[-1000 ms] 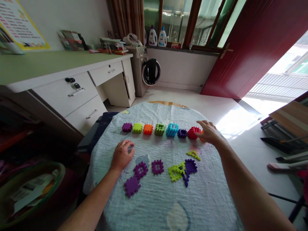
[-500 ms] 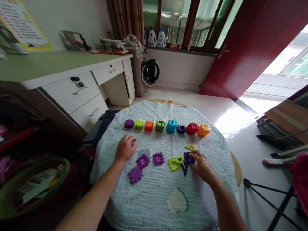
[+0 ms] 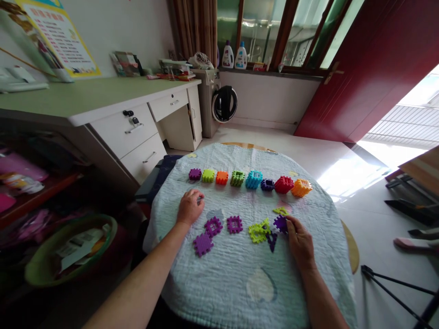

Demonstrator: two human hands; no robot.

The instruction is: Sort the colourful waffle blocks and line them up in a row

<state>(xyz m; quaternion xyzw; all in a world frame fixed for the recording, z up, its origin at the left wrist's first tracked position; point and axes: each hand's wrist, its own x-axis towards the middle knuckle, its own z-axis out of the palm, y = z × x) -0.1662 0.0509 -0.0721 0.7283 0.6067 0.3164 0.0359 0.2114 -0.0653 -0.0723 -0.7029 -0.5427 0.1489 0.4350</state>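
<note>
Pinched in my right hand [image 3: 300,238] is a dark purple square piece [image 3: 280,224], held at its right edge. Left of it lie yellow-green pieces [image 3: 257,231] and a dark purple triangular piece [image 3: 272,241]; another yellow-green piece [image 3: 281,211] is just above. My left hand [image 3: 191,206] rests on the cloth with curled fingers; whether something is between them is too small to tell. Below it are a solid purple square [image 3: 203,244], a purple frame piece [image 3: 213,226] touching it, and a separate purple frame piece [image 3: 234,224].
Several coloured cubes stand in a row across the far part of the table, from a purple cube [image 3: 195,174] to an orange one [image 3: 302,188]. A cloth [image 3: 240,278] covers the round table. A desk [image 3: 103,98] stands left, a basket [image 3: 32,269] lower left.
My right hand has lifted the dark purple square off the pieces beside it and turned it. The whole view has shifted, moving the table slightly right. My left hand stays in place on the cloth.
</note>
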